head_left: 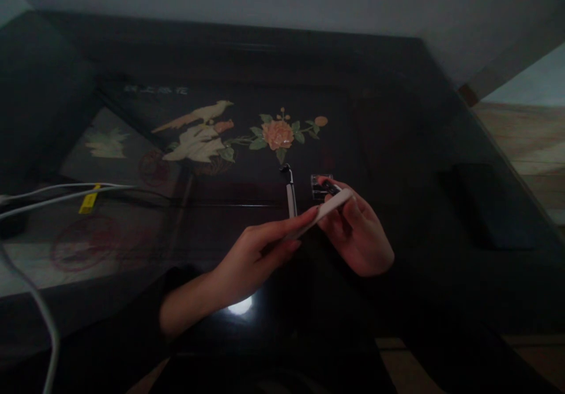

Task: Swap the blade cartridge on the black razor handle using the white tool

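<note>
a thin, flat, off-white strip (333,204), held between both ends

i have the strip above the glossy black tabletop (388,141), a little to the near-edge side of its middle. my left hand (247,259) is closed to a pinch on the lower end, straight fingers on one side and thumb on the other. my right hand (364,235) is curled round the upper end. a small dark piece (330,187) shows by its forefinger; i cannot tell whether i grip that too.

to do this well, i think i should pinch lightly and evenly, so that something so slim does not bend, and let the left hand steady it while the right fingertips do the fine work. tipping it toward me would help, since my fingers cover much of it.

the strip looks smooth and plain, with a rounded right end; i see it nearly edge-on, and the light is too dim to tell its material. just beyond it, toward the far edge, are a slim white stick with a black hooked tip (290,197) and a small clear box (315,188).
</note>
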`<state>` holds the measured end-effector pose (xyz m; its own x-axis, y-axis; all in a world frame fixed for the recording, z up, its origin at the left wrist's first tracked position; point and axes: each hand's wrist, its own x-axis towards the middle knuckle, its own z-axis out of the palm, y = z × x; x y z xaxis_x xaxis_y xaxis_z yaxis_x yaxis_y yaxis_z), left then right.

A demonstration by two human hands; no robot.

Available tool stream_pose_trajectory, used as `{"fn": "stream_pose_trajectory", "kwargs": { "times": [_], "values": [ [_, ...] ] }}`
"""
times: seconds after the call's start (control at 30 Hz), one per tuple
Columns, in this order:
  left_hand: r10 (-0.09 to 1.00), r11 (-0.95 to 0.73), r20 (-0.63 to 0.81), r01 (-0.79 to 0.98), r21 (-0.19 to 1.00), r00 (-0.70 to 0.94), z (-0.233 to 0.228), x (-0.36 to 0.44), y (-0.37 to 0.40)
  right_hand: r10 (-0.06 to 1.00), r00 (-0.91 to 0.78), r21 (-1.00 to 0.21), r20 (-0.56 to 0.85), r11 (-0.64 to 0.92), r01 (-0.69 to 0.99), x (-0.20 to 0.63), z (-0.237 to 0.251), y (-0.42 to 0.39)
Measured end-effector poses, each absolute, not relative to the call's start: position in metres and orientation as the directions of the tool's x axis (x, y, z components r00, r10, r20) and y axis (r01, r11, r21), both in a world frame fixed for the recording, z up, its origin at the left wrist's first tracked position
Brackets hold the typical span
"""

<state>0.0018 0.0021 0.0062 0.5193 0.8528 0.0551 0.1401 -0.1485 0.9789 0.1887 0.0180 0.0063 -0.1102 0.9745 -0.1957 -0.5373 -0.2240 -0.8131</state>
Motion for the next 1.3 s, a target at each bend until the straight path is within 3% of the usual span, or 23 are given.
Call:
{"fn": "stream_pose_trajectory", "kwargs": {
  "times": [0.67, 1.3],
  "values": [
    [0.934, -0.006, -0.062, 0.19, 0.982, 0.353, 0.0078, 0.0029, 0.0081, 0.979, -0.163, -0.808, -0.123, -0.194, -0.557, 0.1879, 0.0076, 0.0179],
    [0.867, -0.057, 0.001, 0.098, 0.994, 0.498, 0.0031, 0.0026, 0.0019, 0.975, -0.129, -0.811, -0.182, -0.223, -0.541, 0.1892, 0.0055, 0.0186]
  ]
}}
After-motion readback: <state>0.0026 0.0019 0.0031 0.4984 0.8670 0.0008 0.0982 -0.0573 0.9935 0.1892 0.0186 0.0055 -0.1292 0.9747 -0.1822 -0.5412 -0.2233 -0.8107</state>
